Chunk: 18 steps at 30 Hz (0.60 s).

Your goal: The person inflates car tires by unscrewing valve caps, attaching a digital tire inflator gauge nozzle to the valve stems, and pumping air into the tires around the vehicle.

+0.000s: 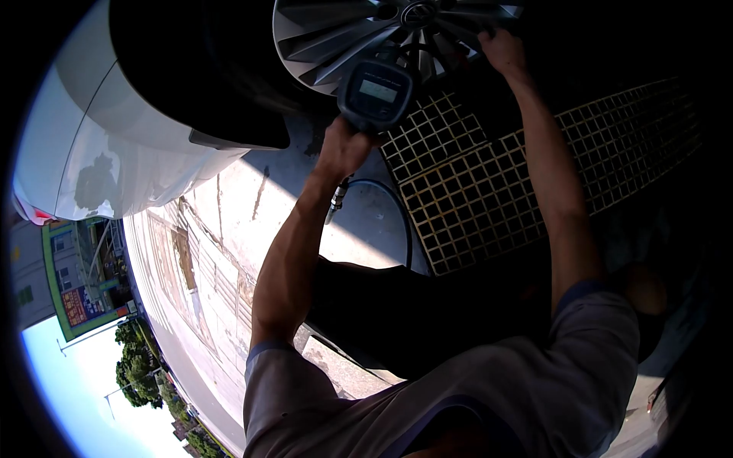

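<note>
We're gripping the gauge w/ our L hand, wheel sitting just past it; R hand is hovering closer to the hub, can't tell its grip tbh.

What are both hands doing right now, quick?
Left hand: closed, holding the digital tire inflator gauge.
Right hand: by the spoked car wheel; can't tell what, if anything, it holds.

The far wheel looks metallic and smooth, the gauge matt plastic. At left, the car body is glossy.
</note>
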Each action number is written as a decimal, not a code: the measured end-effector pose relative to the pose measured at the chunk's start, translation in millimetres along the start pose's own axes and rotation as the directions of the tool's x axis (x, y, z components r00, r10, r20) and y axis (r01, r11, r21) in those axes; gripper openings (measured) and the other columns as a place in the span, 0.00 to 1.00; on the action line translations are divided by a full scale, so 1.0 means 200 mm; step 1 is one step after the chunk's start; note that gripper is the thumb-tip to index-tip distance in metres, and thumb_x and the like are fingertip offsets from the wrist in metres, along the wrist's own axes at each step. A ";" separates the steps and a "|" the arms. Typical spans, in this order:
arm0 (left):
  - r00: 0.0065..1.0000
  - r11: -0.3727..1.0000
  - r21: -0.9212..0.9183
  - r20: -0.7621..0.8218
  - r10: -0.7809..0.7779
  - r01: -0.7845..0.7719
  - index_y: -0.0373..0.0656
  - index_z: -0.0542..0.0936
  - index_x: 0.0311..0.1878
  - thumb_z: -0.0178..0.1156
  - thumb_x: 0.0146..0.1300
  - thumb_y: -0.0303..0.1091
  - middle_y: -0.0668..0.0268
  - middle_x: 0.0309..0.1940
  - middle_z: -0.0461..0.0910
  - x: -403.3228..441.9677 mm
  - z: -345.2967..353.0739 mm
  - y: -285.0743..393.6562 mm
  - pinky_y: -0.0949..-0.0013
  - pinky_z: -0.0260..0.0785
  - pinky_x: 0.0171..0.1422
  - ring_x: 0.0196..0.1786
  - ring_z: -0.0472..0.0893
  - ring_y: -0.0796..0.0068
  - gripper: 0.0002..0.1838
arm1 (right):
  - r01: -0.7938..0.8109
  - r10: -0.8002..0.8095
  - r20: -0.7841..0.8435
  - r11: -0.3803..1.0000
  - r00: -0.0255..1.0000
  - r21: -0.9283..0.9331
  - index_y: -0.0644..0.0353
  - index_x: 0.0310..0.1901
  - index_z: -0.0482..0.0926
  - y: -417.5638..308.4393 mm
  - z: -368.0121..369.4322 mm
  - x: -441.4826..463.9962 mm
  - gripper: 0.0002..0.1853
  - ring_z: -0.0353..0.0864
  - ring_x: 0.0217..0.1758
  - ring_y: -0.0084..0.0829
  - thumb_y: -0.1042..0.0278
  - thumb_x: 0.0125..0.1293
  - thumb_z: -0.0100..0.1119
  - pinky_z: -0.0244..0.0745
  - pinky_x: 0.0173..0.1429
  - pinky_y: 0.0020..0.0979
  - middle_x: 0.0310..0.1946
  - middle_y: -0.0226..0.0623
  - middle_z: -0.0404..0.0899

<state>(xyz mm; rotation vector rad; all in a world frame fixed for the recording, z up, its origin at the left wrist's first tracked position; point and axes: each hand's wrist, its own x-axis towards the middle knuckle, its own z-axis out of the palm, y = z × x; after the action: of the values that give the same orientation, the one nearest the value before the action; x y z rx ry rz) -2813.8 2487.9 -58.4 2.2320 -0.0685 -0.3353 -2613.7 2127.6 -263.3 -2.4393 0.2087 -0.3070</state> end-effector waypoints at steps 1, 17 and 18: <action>1.000 1.000 0.007 0.000 -0.005 0.005 0.32 0.86 0.50 0.64 0.56 0.30 0.56 0.38 0.89 0.00 0.00 0.00 0.63 0.78 0.50 0.42 0.87 0.68 0.19 | -0.042 0.041 0.031 0.999 0.999 0.023 0.59 0.61 0.82 -0.02 -0.02 -0.02 0.30 0.88 0.40 0.55 0.38 0.79 0.50 0.83 0.41 0.58 0.39 0.53 0.87; 0.997 0.997 0.039 0.012 -0.070 0.070 0.31 0.82 0.53 0.70 0.55 0.33 0.45 0.48 0.88 0.02 -0.02 -0.04 0.59 0.76 0.61 0.55 0.87 0.57 0.24 | -0.070 0.067 0.082 0.997 0.994 0.037 0.54 0.60 0.82 -0.13 -0.11 -0.09 0.28 0.81 0.28 0.45 0.37 0.79 0.48 0.74 0.30 0.53 0.32 0.41 0.83; 0.998 0.997 0.039 0.010 -0.067 0.066 0.31 0.82 0.53 0.70 0.55 0.33 0.45 0.48 0.88 0.02 -0.02 -0.05 0.59 0.76 0.61 0.55 0.87 0.56 0.24 | -0.078 0.076 0.101 0.997 0.992 0.020 0.54 0.60 0.82 -0.13 -0.11 -0.09 0.28 0.81 0.28 0.44 0.37 0.79 0.48 0.73 0.30 0.53 0.32 0.41 0.83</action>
<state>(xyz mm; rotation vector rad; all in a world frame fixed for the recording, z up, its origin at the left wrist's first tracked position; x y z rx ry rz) -2810.0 2496.0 -64.5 2.2745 -0.0069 -0.3863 -2635.3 2139.2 -233.2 -2.4085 0.2531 -0.1522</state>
